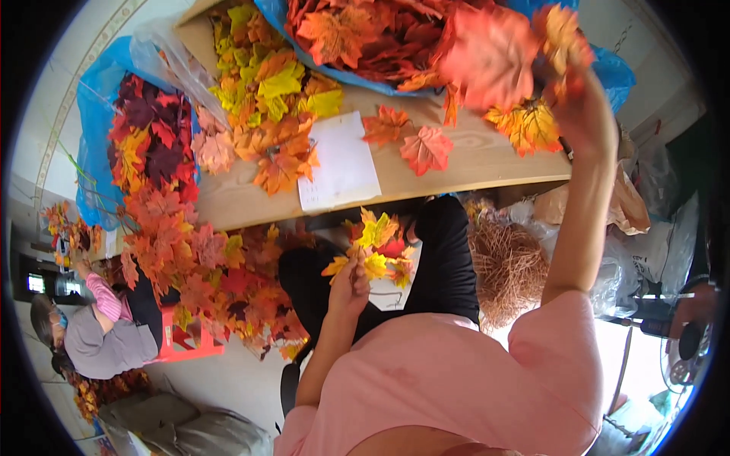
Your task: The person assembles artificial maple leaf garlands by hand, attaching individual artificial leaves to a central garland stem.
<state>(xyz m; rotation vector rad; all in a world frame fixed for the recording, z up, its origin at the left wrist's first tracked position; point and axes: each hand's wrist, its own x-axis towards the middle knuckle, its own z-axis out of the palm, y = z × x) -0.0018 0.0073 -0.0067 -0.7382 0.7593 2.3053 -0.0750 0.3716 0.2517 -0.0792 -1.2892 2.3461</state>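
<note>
My left hand [349, 286] is closed around a small bunch of artificial maple leaves [375, 232] in yellow, orange and red, held low over my lap. At the upper right, my right hand [582, 114] is raised over the table and smeared by motion. Its fingers seem closed on artificial maple leaves; a large blurred coral leaf [490, 61] and an orange one [564, 38] stand out at its fingertips. Just below them a yellow-orange leaf [528, 125] lies at the table's edge. The fingertips themselves are partly hidden.
On the wooden table [464, 163] lie loose leaves, a white paper [338, 163] and piles of yellow and red leaves. A blue bag [95, 144] holds dark red leaves. Leaf bunches [220, 273] hang at the left. Brown strands [509, 266] sit at right. Another person [106, 334] sits far left.
</note>
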